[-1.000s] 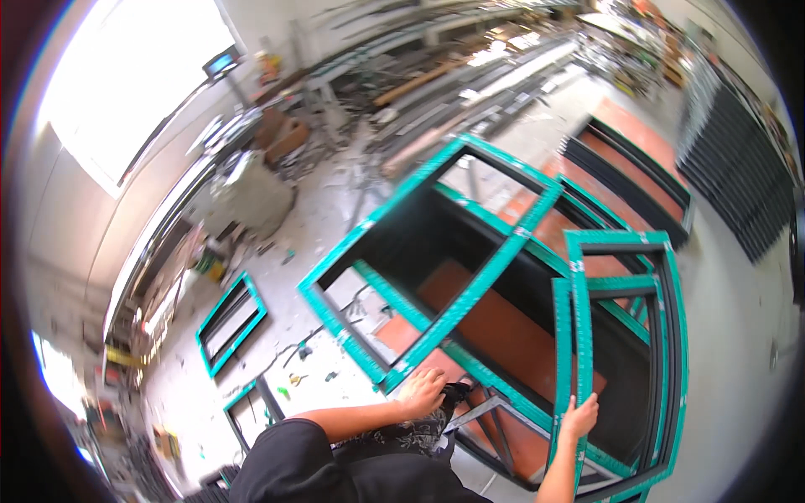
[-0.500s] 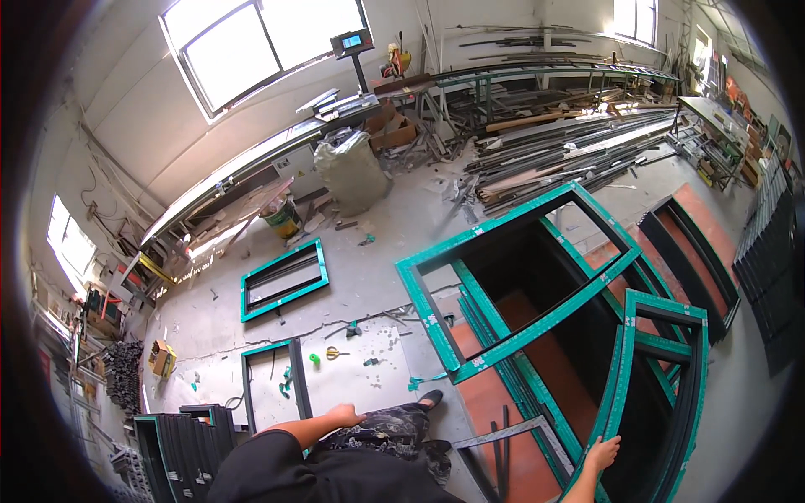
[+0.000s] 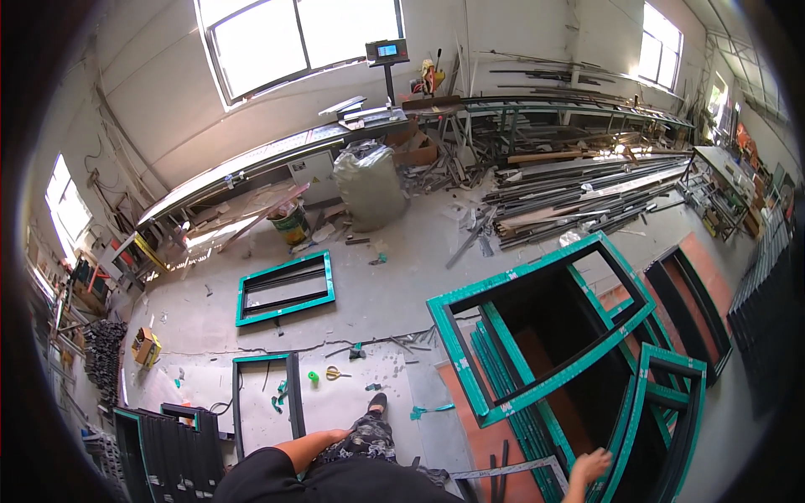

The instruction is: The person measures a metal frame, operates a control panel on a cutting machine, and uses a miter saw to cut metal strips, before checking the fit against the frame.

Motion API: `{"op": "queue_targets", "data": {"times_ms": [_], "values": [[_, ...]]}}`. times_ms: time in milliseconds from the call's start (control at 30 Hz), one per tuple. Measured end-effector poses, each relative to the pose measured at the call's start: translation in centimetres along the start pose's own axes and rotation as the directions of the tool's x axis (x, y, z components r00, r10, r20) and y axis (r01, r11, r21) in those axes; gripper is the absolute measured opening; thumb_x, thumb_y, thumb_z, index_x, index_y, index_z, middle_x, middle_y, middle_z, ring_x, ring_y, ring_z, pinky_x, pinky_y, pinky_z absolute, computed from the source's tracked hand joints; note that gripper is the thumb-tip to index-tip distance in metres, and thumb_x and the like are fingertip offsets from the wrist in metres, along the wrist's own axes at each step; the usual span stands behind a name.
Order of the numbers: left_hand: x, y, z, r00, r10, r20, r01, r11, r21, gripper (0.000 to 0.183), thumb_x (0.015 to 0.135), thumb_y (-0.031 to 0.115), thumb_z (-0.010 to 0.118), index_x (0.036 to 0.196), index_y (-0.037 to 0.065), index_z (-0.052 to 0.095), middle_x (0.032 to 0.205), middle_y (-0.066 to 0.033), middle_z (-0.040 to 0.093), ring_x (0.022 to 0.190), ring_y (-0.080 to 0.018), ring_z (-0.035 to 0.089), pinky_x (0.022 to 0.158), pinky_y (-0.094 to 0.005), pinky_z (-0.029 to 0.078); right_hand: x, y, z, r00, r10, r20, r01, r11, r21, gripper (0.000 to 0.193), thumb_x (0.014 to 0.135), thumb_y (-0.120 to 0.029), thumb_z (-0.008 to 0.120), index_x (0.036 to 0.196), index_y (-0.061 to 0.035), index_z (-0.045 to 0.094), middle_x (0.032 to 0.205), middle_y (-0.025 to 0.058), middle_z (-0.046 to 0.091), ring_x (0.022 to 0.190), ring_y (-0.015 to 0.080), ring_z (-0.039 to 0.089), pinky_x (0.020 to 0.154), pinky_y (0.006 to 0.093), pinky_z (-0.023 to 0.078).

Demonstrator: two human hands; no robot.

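My left hand (image 3: 341, 434) is low beside my patterned trousers, its fingers mostly hidden; nothing shows in it. My right hand (image 3: 592, 465) has curled fingers and sits just left of a tall black frame with green tape (image 3: 637, 411); nothing shows in its grip, and I cannot tell whether its fingertips touch the frame. That frame leans at the lower right. Beyond it, a larger green-taped frame (image 3: 459, 348) lies over a stack of green-taped bars (image 3: 503, 369). An angled grey-and-black frame piece (image 3: 511, 468) lies left of my right hand.
A small green-taped frame (image 3: 286, 315) lies on the floor ahead. Another frame (image 3: 296, 394) lies at left, near yellow scissors (image 3: 337, 372) and a green tape roll (image 3: 314, 376). Stacked dark frames (image 3: 180, 457) stand lower left. A full sack (image 3: 369, 189) stands by the long bench (image 3: 260, 155).
The view has shifted, so the room sits lower in the picture. My right hand has moved left off the leaning frame's green edge. My left hand has dropped closer to my leg.
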State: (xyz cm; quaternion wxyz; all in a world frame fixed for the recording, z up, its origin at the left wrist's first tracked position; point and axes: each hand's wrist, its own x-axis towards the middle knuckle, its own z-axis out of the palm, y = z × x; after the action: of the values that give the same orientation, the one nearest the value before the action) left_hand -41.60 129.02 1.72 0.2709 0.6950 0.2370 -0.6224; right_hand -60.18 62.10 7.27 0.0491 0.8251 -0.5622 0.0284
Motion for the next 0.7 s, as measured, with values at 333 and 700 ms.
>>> {"op": "queue_targets", "data": {"times_ms": [333,700], "values": [[8.1,7.0,-19.5,0.995,0.088,0.043,-0.079,0.980,-0.181,0.066,0.083,0.058,0.060,0.119,0.003,0.064,0.116,-0.0179,0.066,0.102,-0.0292,0.065,0.084,-0.0442,0.052,-19.2,-44.4,-3.6,0.610,-0.737,-0.291,0.742,0.401,0.538,0.026,0.076,-0.013,0.067,0.100,-0.0039,0.066,0.117,0.0195,0.058,0.112,0.0372,0.053,0.099,0.0488,0.042],[5.0,23.0,-40.7,0.871,0.446,-0.203,-0.474,0.660,-0.583,0.044,0.097,0.032,0.049,0.127,0.001,0.051,0.100,-0.0175,0.072,0.091,-0.0258,0.071,0.086,-0.0373,0.052,-17.0,-67.8,-5.1,0.518,-0.841,-0.159,0.748,0.354,0.561,0.015,0.081,-0.014,0.062,0.091,-0.0035,0.067,0.104,0.0154,0.063,0.098,0.0353,0.058,0.086,0.0445,0.048]]}}
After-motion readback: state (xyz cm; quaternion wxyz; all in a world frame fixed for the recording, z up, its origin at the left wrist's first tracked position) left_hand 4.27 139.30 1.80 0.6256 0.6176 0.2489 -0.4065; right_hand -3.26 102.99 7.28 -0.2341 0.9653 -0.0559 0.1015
